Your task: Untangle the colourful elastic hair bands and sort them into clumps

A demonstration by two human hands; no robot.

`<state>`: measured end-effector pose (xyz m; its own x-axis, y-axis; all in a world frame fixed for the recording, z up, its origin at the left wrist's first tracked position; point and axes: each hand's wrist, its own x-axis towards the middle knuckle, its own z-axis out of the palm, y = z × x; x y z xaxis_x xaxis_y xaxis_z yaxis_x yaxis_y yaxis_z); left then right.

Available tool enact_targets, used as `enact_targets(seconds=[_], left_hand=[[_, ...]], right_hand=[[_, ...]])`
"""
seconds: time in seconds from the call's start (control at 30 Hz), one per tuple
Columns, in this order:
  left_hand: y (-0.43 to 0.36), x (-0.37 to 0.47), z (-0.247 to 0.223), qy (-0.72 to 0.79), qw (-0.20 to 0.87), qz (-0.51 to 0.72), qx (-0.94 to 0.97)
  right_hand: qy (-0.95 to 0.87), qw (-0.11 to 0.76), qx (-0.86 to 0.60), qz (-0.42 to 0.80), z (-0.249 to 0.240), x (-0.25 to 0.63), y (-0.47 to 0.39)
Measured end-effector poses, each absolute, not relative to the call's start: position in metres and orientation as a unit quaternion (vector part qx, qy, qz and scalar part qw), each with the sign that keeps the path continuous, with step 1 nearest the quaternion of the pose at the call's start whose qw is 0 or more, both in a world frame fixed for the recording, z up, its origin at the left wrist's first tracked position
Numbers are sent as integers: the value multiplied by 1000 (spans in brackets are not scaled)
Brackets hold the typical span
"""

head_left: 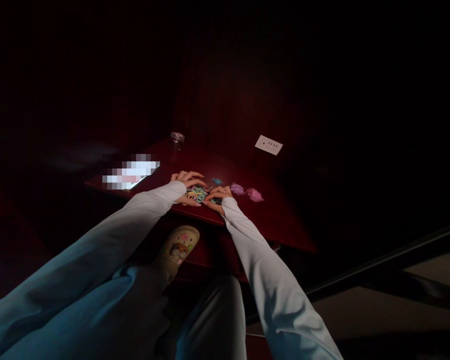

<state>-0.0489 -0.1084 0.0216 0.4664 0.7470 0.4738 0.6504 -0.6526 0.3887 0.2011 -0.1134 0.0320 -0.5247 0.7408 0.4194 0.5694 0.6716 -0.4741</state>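
Note:
A mixed pile of small coloured bands, which look like elastic hair ties in green, yellow and other colours, lies near the front edge of a dark red table. Curved around its left side is my left hand, open, with the fingers stretched over the far side and the thumb along the near side. My right hand is at the pile's right side. Its fingers are bent and drawn in close to the thumb at the bands; what is between them is too small to make out.
Behind and right of my hands lie small teal, purple and pink heaps. A lidded clear jar stands at the back. A lit, blurred screen lies left. A socket plate is beyond the table.

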Motion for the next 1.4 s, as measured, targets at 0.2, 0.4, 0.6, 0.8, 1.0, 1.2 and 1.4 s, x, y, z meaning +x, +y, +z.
enact_targets(seconds=[0.2,0.4,0.6,0.8,1.0,1.2,1.4], left_hand=[[-105,-53,19,416,78,325,846],[-108,-53,22,416,95,323,845],[-109,-51,23,401,95,302,860],[-105,-49,21,412,90,270,866],[-104,-51,20,415,90,268,865],[-100,-58,22,389,134,300,861],[-91,-60,25,401,202,400,799]], right_hand=[[-851,322,-374,181,26,204,-107],[-826,353,-392,201,20,205,-100],[-773,422,-430,199,19,211,-91],[-696,435,-568,57,29,211,-78],[-690,347,-636,2,37,195,-59],[-701,361,-614,35,38,193,-52],[-800,406,-434,82,35,196,-82]])
